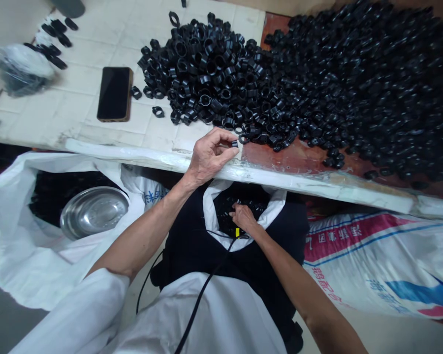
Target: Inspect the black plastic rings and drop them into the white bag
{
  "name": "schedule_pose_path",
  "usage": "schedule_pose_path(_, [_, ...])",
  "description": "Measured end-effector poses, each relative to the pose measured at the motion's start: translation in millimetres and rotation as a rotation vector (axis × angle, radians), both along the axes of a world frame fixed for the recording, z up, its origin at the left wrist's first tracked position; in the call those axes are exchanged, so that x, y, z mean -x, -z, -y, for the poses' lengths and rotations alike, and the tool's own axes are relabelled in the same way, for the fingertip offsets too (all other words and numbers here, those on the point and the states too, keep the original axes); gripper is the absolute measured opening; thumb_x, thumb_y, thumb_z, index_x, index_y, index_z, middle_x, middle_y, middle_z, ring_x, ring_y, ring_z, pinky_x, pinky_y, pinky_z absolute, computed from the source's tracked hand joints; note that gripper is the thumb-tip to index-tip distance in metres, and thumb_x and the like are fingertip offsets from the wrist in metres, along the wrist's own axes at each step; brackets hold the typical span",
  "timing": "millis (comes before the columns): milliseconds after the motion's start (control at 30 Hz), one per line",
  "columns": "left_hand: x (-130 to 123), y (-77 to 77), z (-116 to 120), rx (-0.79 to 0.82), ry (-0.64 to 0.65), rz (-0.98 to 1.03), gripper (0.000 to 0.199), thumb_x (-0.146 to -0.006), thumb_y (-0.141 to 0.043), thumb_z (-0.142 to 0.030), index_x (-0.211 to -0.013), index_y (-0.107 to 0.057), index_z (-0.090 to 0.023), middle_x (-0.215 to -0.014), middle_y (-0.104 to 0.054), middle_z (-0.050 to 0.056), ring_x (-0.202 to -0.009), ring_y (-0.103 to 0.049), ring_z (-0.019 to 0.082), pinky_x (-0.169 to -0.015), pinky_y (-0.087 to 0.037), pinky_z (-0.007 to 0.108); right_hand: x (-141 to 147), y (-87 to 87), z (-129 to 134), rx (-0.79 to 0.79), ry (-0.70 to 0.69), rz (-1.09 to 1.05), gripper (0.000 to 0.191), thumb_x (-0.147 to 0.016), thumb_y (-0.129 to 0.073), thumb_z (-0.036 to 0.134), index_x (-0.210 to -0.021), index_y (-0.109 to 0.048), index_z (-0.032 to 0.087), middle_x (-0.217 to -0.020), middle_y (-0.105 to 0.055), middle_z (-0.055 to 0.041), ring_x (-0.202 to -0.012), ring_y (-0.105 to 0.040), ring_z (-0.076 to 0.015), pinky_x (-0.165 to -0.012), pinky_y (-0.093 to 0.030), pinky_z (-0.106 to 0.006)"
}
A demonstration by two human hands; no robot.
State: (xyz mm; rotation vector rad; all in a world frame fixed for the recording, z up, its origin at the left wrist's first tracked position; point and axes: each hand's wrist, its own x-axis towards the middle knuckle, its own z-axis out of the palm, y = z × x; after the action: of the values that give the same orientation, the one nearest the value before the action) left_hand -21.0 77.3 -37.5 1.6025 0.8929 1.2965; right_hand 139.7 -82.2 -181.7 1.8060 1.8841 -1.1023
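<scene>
Between the thumb and fingers of my left hand [213, 155] is a small black plastic ring [234, 144], held just above the table's front edge. Right behind that hand spreads a large pile of black plastic rings [206, 64]. Lower down, my right hand [244, 218] reaches into an open white sack [209, 204] between my legs. Its fingers are bent inside the sack's mouth, over more small black parts [227, 209]. Whether they pinch a part is too small to make out.
A phone [114, 94] lies on the table, left of the pile. Farther left are a plastic bag [25, 69] and black oval pieces [59, 32]. Below stands a white sack [7, 236] holding a metal bowl [94, 211]. A printed sack [384, 255] lies right. A cable [206, 290] hangs before me.
</scene>
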Motion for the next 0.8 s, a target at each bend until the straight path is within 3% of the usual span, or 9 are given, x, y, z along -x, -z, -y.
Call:
schedule_pose_path(200, [-1, -3.4, 1, 0.006, -0.018, 0.008, 0.020, -0.077, -0.076, -0.023, -0.095, -0.069, -0.018, -0.098, -0.064, 0.004, -0.079, -0.065, 0.011, -0.065, -0.055, 0.021, 17, 14.3, 4, -0.041, 0.073, 0.023, 0.025, -0.091, -0.060, 0.028, -0.111, -0.064, 0.013, -0.101, -0.073, -0.0164, -0.098, -0.070, -0.0261, -0.082, -0.048, -0.031])
schedule_pose_path(400, [-1, -4.6, 2, 0.005, -0.034, 0.018, 0.019, -0.077, -0.076, -0.022, -0.094, -0.069, -0.017, -0.096, -0.064, 0.004, -0.079, -0.064, 0.011, -0.064, -0.053, 0.021, 16, 22.5, 8, -0.074, 0.189, -0.029, 0.018, -0.089, -0.060, 0.027, -0.102, -0.070, 0.017, -0.096, -0.075, -0.0135, -0.100, -0.070, -0.0261, -0.084, -0.049, -0.032])
schedule_pose_path(533, [-1, -4.6, 2, -0.002, -0.036, 0.022, 0.018, -0.076, -0.076, -0.022, -0.093, -0.069, -0.017, -0.096, -0.064, 0.003, -0.077, -0.064, 0.011, -0.061, -0.052, 0.020, 10, 22.8, 11, -0.092, 0.284, -0.126, 0.021, -0.088, -0.060, 0.023, -0.105, -0.071, 0.017, -0.096, -0.075, -0.0119, -0.102, -0.070, -0.0247, -0.087, -0.049, -0.030])
schedule_pose_path(700, [0, -3.0, 1, 0.004, -0.025, 0.032, 0.019, -0.077, -0.075, -0.023, -0.094, -0.069, -0.018, -0.097, -0.064, 0.004, -0.077, -0.064, 0.011, -0.061, -0.052, 0.020, -6, 16.7, 18, -0.069, 0.406, -0.322, 0.026, -0.088, -0.056, 0.023, -0.110, -0.068, 0.015, -0.075, -0.074, -0.0036, -0.074, -0.074, -0.0179, -0.073, -0.055, -0.026])
schedule_pose_path(800, [1, -0.8, 1, 0.010, -0.005, 0.050, 0.021, -0.076, -0.076, -0.024, -0.095, -0.068, -0.018, -0.099, -0.064, 0.004, -0.081, -0.065, 0.012, -0.065, -0.054, 0.022, -11, 12.5, 24, -0.051, 0.431, -0.406, 0.027, -0.086, -0.059, 0.027, -0.108, -0.066, 0.013, -0.072, -0.072, -0.0017, -0.068, -0.074, -0.0176, -0.065, -0.055, -0.025])
